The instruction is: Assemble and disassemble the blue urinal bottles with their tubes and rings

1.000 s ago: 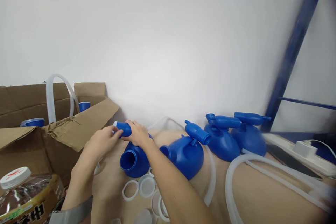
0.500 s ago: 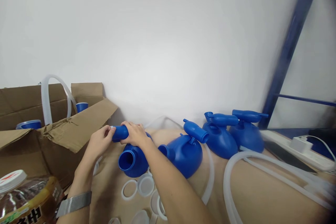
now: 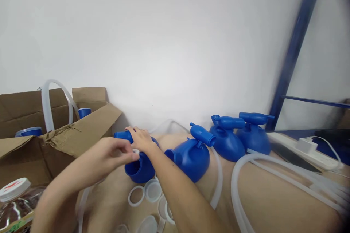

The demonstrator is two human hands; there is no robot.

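Observation:
My right hand (image 3: 140,138) is closed over the spout of the nearest blue plastic container (image 3: 142,169), which lies on the tan table (image 3: 273,204) with its round mouth facing me. The spout's blue tip (image 3: 119,134) sticks out to the left of my fingers. My left hand (image 3: 116,153) hovers just in front of that container's mouth, fingers pinched on a small white ring (image 3: 136,151). Three more blue containers (image 3: 191,156) (image 3: 228,143) (image 3: 254,136) stand in a row to the right.
An open cardboard box (image 3: 68,134) with a white hose and blue parts stands at the left. White rings and lids (image 3: 151,191) lie near the table's front. White hoses (image 3: 237,182) loop across the right. A bottle (image 3: 16,200) is bottom left; a power strip (image 3: 303,149) and blue rack post (image 3: 292,51) are at right.
My left hand has come away from the spout's tip, moving right and down with a small white ring; the tip now shows bare blue. My right hand keeps its grip.

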